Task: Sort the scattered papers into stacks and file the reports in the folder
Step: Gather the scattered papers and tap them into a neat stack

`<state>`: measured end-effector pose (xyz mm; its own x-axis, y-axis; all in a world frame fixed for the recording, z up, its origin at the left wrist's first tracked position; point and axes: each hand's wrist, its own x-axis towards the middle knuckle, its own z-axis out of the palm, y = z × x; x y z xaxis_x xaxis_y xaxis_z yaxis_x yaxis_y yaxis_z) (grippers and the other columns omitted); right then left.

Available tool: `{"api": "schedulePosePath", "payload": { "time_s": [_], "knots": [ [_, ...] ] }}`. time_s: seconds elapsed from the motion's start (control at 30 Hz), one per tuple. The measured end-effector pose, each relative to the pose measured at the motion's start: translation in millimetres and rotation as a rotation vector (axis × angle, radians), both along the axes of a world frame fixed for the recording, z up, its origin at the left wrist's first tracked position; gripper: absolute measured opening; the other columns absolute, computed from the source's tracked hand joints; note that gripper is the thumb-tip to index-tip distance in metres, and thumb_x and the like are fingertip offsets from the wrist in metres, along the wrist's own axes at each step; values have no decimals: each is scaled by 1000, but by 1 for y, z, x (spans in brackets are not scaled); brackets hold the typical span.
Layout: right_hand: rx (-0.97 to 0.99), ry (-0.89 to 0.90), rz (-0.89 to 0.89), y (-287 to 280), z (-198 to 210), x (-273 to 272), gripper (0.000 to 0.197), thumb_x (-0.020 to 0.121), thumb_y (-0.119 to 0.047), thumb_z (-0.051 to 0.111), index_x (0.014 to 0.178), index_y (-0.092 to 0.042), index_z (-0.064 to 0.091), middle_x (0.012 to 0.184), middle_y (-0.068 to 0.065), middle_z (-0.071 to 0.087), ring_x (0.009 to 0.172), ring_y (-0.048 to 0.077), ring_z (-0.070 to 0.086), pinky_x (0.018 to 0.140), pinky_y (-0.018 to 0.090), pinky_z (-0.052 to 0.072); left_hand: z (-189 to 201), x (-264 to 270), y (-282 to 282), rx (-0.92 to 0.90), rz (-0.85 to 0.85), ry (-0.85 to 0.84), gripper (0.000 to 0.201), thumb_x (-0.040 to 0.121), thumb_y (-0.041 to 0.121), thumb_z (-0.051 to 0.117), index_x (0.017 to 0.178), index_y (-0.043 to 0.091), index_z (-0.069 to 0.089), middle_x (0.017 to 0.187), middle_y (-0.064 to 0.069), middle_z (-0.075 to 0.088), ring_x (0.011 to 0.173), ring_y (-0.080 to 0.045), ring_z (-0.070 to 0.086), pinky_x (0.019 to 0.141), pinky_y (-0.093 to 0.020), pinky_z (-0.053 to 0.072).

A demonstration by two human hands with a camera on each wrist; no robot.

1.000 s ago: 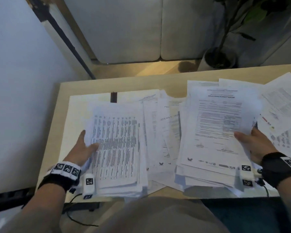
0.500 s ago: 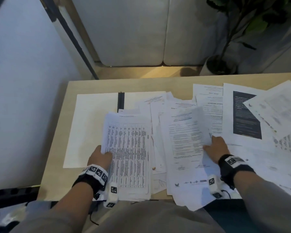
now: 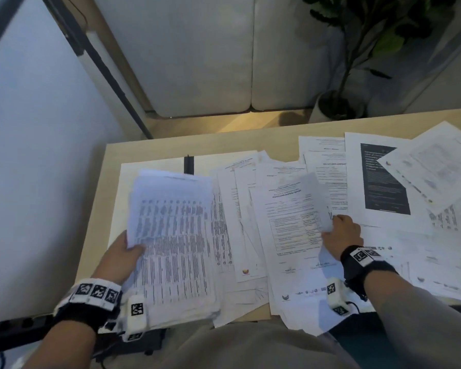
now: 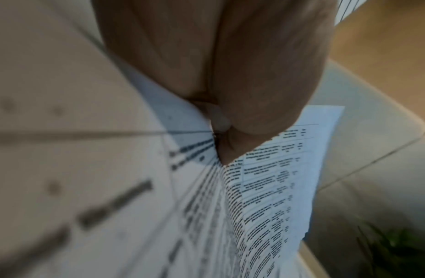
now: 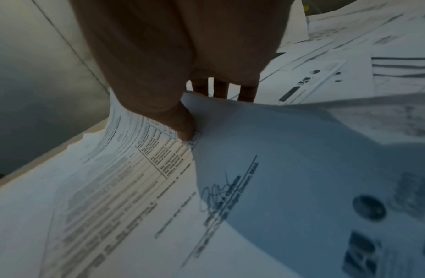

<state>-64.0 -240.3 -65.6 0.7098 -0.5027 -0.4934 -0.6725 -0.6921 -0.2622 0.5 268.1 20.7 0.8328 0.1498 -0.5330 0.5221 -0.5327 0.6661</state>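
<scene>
The left hand (image 3: 119,258) was clamped on the left edge of a thick stack of table sheets (image 3: 175,243), thumb on top and fingers hidden below, so the stack stretched to the right of this grip with its long axis pointing away from the person. The stack was raised at its far end and appeared lifted off the white folder (image 3: 155,166) lying under it and beyond it on the table (image 3: 155,146).

The right hand (image 3: 341,234) pinched the right edge of a report sheet (image 3: 290,230), thumb pressing the top; the sheet spread to the left of this grip, curling upward at the pinch. I judged the right hand was nearer to the reports and the left hand nearer to the folder.

The heading of the sheet read "ACCOMPLISHMENT REPORT"; the smaller lines were too blurred.
</scene>
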Motion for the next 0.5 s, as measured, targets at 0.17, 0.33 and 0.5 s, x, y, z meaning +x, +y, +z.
{"api": "schedulePosePath", "payload": {
  "time_s": [0.17,0.33,0.5],
  "knots": [
    [311,-295,-153,-24,38,5,45,101,-13,57,146,-17,50,130,10,63,112,28,58,96,35,44,29,18,-11,-260,53,-117,38,105,11,57,131,38,57,113,20,72,96,1,72,79,-26,50],
    [536,-526,-278,-73,84,7,49,94,-29,69,141,-23,58,131,-4,70,119,25,66,106,45,48,20,21,-56,-347,46,-109,40,103,9,59,127,42,62,122,16,73,109,-4,70,98,-36,50],
    [722,-630,-380,-113,116,2,60,84,-34,81,138,-18,60,128,2,73,114,27,71,103,48,52,0,3,-137,-439,-51,-17,48,102,0,56,124,43,60,121,21,73,111,4,68,102,-31,48]
  ]
}}
